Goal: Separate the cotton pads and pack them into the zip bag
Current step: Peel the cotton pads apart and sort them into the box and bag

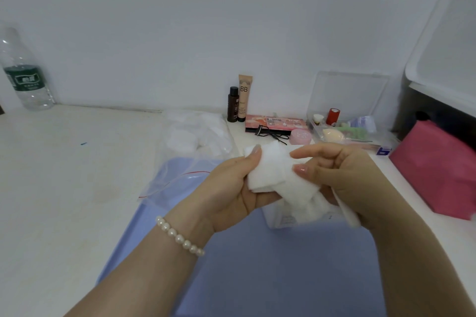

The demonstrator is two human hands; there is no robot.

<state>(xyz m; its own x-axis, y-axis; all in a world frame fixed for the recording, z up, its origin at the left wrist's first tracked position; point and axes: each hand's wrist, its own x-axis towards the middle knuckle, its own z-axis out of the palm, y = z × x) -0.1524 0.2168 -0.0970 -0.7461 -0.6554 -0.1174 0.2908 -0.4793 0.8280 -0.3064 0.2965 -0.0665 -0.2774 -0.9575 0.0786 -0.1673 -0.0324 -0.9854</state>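
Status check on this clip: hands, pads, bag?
Left hand and right hand both grip cotton pads. Zip bag lies behind on table, some pads inside. Nothing in the way.

The zip bag [190, 152] lies behind-left of the hands [280, 183]; the organizer box [347, 121] behind-right.

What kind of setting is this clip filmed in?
Probably a home dressing or vanity table against a plain wall. Makeup stands along the back: a BB cream tube, an eyeshadow palette and a clear organizer box holding a makeup sponge.
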